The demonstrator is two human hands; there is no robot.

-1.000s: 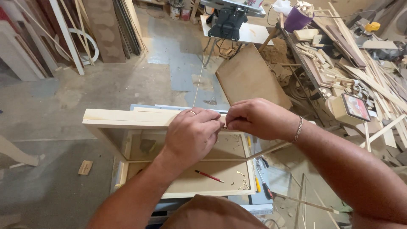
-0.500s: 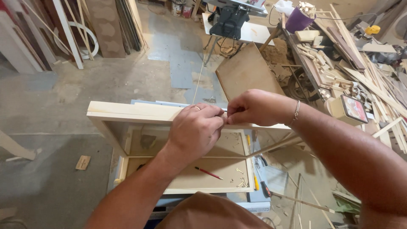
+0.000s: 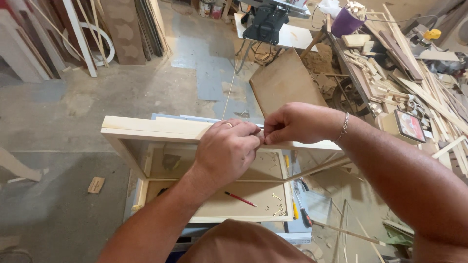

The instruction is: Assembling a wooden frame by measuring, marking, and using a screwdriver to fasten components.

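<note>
A pale wooden box frame [image 3: 146, 129] stands open towards me, its top rail running left to right. My left hand [image 3: 229, 151] rests on that top rail with fingers curled, a ring on one finger. My right hand [image 3: 292, 124], with a bracelet at the wrist, meets it fingertip to fingertip at the rail's middle. Both hands pinch something small there; it is hidden by the fingers. Inside the box, on its bottom panel, lie a red pencil [image 3: 240, 198] and several small screws [image 3: 278, 209].
A brown board [image 3: 285, 80] leans behind the frame. A heap of wood offcuts [image 3: 419, 83] fills the right side. Boards and a white hoop [image 3: 105, 46] lean at the back left. A saw on a stand [image 3: 265, 22] sits beyond. A small wood block [image 3: 96, 184] lies on the concrete floor.
The view has shifted slightly; my hands stay pinched together at the middle of the top rail, with only small finger movements.
</note>
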